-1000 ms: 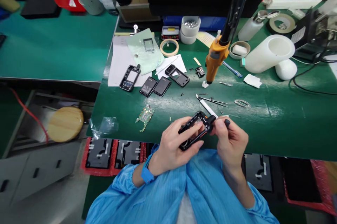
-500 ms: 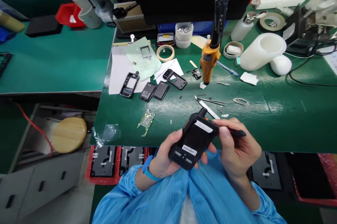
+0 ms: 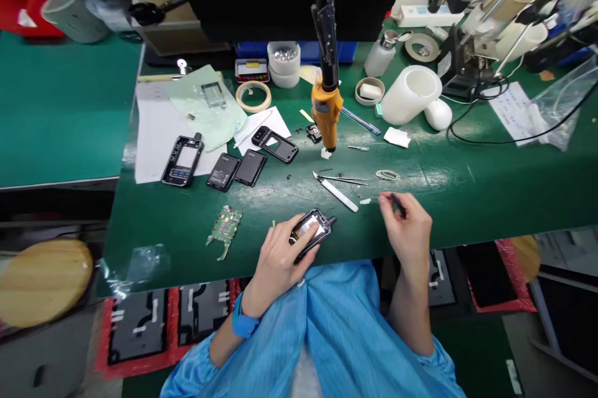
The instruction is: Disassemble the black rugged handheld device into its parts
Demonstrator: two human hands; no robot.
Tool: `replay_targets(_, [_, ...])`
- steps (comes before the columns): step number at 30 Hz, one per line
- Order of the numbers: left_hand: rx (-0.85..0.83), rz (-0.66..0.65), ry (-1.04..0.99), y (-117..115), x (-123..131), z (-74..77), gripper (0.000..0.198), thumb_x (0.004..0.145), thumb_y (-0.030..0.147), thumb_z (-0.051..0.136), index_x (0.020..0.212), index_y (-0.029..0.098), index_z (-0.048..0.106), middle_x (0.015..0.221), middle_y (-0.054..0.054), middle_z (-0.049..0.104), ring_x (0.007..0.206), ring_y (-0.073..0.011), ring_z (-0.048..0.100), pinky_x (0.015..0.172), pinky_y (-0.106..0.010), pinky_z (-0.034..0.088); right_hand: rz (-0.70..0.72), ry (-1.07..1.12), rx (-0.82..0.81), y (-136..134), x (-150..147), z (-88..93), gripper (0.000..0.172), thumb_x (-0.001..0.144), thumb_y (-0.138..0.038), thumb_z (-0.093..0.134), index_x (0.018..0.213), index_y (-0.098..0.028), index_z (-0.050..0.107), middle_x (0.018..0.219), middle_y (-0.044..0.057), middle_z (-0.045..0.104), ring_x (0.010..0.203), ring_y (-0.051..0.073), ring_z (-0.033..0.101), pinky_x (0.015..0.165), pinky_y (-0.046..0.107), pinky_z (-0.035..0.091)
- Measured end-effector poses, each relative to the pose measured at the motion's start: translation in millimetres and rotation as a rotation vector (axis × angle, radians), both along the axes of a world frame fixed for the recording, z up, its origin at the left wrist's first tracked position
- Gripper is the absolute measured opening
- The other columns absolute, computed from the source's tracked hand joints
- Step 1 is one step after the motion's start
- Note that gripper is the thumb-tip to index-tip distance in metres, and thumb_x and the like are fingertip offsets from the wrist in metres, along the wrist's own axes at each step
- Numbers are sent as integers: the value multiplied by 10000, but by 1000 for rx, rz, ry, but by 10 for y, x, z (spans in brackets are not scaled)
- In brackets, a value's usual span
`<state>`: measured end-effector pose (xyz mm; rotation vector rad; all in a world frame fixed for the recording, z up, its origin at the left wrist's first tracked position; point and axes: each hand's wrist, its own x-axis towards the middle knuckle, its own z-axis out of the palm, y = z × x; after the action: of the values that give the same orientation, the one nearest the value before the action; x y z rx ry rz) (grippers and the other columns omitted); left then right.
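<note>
My left hand (image 3: 280, 251) grips a black handset (image 3: 317, 218) with a stubby antenna, its fingers lying over a pale screen area. The handset is low over the bench by the front edge; I cannot tell whether it touches the top. My right hand (image 3: 407, 223) is closed in a pinch around a slim black tool (image 3: 398, 205), whose tip is too small to make out. Between the hands lie a white-handled knife (image 3: 339, 194) and thin metal tweezers (image 3: 346, 180). A bare green circuit board (image 3: 225, 231) is left of my left hand.
Two black batteries (image 3: 250, 167), an open handset casing (image 3: 183, 160) and a second casing (image 3: 275, 144) lie to the left. An orange electric screwdriver (image 3: 327, 113) hangs over the bench. White bottles (image 3: 411, 96), tape rolls (image 3: 253, 96) and a coiled wire (image 3: 387, 175) are farther back.
The handset has turned over, from its labelled back to its screen side, and is lower. My right hand with the black tool has moved away from it. The view has shifted right.
</note>
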<state>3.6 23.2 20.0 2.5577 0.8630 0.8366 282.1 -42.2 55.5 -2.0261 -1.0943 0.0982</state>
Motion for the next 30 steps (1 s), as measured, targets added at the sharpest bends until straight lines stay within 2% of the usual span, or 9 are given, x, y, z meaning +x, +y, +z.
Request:
replay_targets(2, [34, -3, 72, 4, 28, -37, 361, 1138, 262, 616, 1479, 213, 724, 1453, -198, 763, 1181, -280, 724, 964, -401, 573, 37, 17, -86, 21, 21, -123, 493, 1080, -671, 649, 960, -229, 832, 864, 44, 758, 599, 157, 512, 620, 321, 424])
replay_targets(5, [52, 19, 145, 11, 47, -79, 352, 1138, 270, 606, 1458, 228, 744, 1479, -195, 750, 1204, -297, 691, 955, -410, 556, 66, 43, -163, 73, 12, -263, 491, 1067, -690, 649, 1019, -242, 845, 906, 52, 760, 625, 172, 544, 638, 326, 442])
replay_targets(10, [41, 54, 186, 11, 54, -150, 367, 1129, 245, 602, 1466, 231, 749, 1520, -190, 726, 1260, -313, 645, 1006, -435, 549, 90, 72, -211, 137, 11, -365, 501, 1082, -685, 597, 995, -249, 828, 948, 68, 765, 694, 194, 608, 666, 327, 466])
replay_targets(16, [27, 66, 179, -4, 66, -168, 363, 1136, 254, 595, 1463, 224, 750, 1532, -192, 713, 1283, -325, 623, 1022, -447, 539, 89, 87, -204, 144, 8, -377, 540, 1080, -728, 569, 974, -248, 793, 960, 72, 769, 677, 191, 589, 668, 327, 488])
replay_targets(24, [7, 69, 170, -2, 89, -145, 357, 1142, 256, 583, 1459, 210, 741, 1529, -191, 707, 1269, -317, 628, 1026, -443, 530, 76, 168, -104, 167, -47, -358, 525, 1070, -733, 617, 982, -240, 773, 940, 87, 816, 743, 218, 698, 711, 339, 561])
replay_targets(30, [57, 55, 84, 20, 77, -103, 347, 1143, 263, 599, 1471, 194, 690, 1470, -202, 720, 1224, -304, 648, 979, -422, 526, 99, 249, 13, 208, -152, -247, 392, 1026, -611, 743, 958, -232, 817, 896, 55, 826, 630, 164, 605, 618, 305, 523])
